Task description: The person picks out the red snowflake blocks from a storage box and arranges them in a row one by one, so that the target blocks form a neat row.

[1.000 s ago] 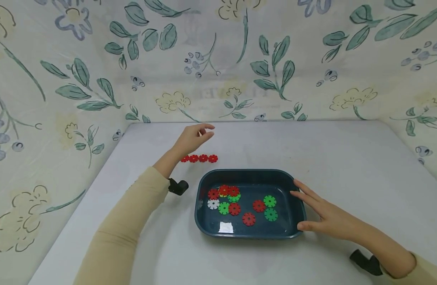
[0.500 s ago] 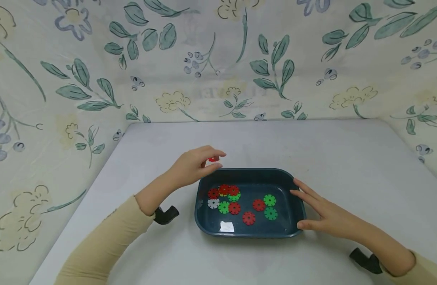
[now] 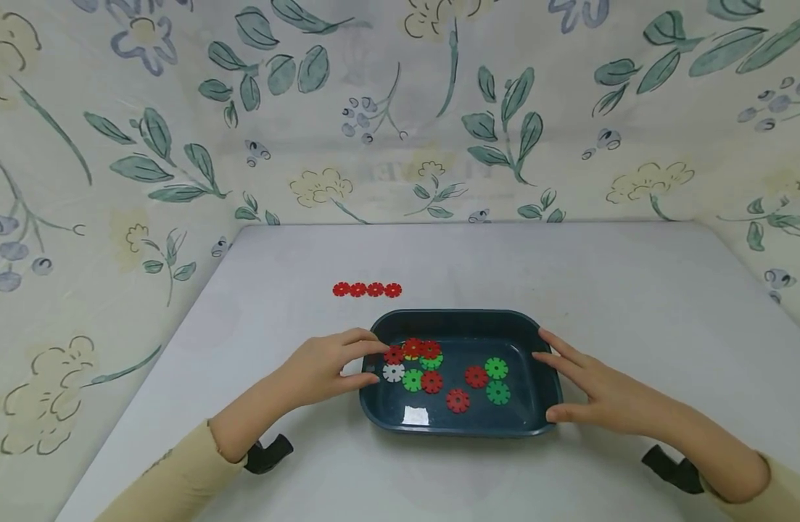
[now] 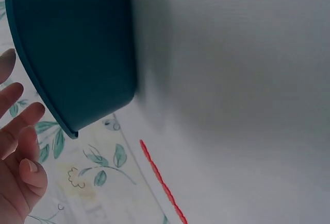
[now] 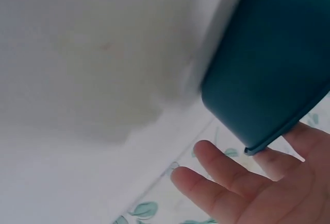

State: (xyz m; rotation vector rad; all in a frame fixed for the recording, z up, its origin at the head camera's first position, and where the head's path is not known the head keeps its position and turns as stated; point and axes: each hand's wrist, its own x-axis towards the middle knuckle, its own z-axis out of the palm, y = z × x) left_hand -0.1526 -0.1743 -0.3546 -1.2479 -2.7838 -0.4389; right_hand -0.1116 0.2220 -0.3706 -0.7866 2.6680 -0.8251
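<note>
A dark teal plastic tray (image 3: 461, 428) holds several notched flower-shaped discs, among them a red disc (image 3: 458, 401), a green disc (image 3: 497, 367) and a white disc (image 3: 393, 373). My left hand (image 3: 324, 366) reaches over the tray's left rim, its fingertips close to the discs on that side and nothing in its grasp. In the left wrist view its fingers lie beside the tray wall (image 4: 77, 49). On the right, my right hand (image 3: 608, 399) rests against the rim with fingers spread and fairly straight. Behind the tray, red discs (image 3: 367, 290) lie in a row.
The tray stands on a white tabletop (image 3: 634, 304). Floral-patterned cloth (image 3: 400, 167) rises along the back and both sides. A black wrist strap (image 3: 269, 454) hangs below the left wrist, another black strap (image 3: 671, 470) below the right.
My left hand has come back from above the red row, down and toward me, to the tray's left rim. The red row is fully visible again. My right hand stays at the rim.
</note>
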